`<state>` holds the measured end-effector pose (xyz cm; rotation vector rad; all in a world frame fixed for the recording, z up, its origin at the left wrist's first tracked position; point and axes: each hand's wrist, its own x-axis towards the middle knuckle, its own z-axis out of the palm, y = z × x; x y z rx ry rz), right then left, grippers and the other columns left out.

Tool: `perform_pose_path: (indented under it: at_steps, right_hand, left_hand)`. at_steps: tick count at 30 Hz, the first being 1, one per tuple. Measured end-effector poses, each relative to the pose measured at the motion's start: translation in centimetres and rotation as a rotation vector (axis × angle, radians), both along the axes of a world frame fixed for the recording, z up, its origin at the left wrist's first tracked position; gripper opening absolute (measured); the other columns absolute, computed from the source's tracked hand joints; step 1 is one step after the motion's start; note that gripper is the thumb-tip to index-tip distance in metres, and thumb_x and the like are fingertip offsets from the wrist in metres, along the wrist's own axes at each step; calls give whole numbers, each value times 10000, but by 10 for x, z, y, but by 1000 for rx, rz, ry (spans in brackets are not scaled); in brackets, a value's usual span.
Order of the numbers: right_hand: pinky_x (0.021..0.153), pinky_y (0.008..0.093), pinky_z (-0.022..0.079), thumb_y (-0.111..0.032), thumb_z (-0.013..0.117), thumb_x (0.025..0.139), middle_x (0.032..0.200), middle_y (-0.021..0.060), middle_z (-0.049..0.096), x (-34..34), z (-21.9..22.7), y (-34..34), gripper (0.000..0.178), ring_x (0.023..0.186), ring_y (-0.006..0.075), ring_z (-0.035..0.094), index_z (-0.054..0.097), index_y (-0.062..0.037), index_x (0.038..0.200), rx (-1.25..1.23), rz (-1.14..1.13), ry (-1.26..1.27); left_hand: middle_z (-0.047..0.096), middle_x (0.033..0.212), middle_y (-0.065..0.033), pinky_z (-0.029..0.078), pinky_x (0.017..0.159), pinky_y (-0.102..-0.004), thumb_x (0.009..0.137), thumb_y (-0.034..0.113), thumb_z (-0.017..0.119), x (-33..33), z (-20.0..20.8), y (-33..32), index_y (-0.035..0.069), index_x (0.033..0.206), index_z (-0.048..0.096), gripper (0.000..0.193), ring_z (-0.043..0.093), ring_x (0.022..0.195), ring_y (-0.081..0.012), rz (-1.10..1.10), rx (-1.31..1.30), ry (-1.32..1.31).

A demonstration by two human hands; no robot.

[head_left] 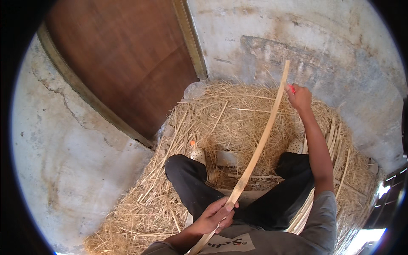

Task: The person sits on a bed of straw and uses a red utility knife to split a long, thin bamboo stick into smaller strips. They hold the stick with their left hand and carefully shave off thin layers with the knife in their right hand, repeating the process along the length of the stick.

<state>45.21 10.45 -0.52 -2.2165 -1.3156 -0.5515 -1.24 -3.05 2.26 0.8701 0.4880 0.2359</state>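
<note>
A long, pale bamboo strip (260,148) slants from my lap up and away to the right, bowing slightly, with a darker node low down. Around its lower part my left hand (217,216) is closed, and the near end passes back below that hand against my shirt. Out at the end of my stretched arm, my right hand (301,98) is a fist beside the strip's far end. From it pokes a small red object (291,88), perhaps a handle; its working part is hidden or too small to see.
Fine shavings (246,114) cover the floor around my legs. Split bamboo strips (333,140) lie at the right. A light block (227,158) sits between my feet. Ahead stand a brown door (127,59) and a stained wall (314,51); another wall (63,170) rises at left.
</note>
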Motion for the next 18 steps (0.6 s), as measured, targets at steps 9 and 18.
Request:
perform_pose_path:
  at_steps: [9, 18]
  right_hand:
    - [773, 509, 449, -771, 261, 852, 804, 298, 637, 189, -120, -82, 955, 815, 435, 624, 655, 99, 832, 159, -618, 278]
    - [554, 409, 451, -648, 565, 811, 556, 117, 548, -112, 24, -74, 610, 528, 259, 568, 646, -49, 728, -324, 397, 365]
  left_hand:
    - [407, 584, 28, 325, 389, -186, 1025, 297, 376, -20, -15, -7, 43, 1172, 440, 300, 358, 436, -34, -158, 104, 126]
    - [453, 548, -5, 327, 351, -193, 1012, 232, 410, 33, 0, 44, 13, 1102, 500, 253, 370, 366, -60, 155, 315, 210]
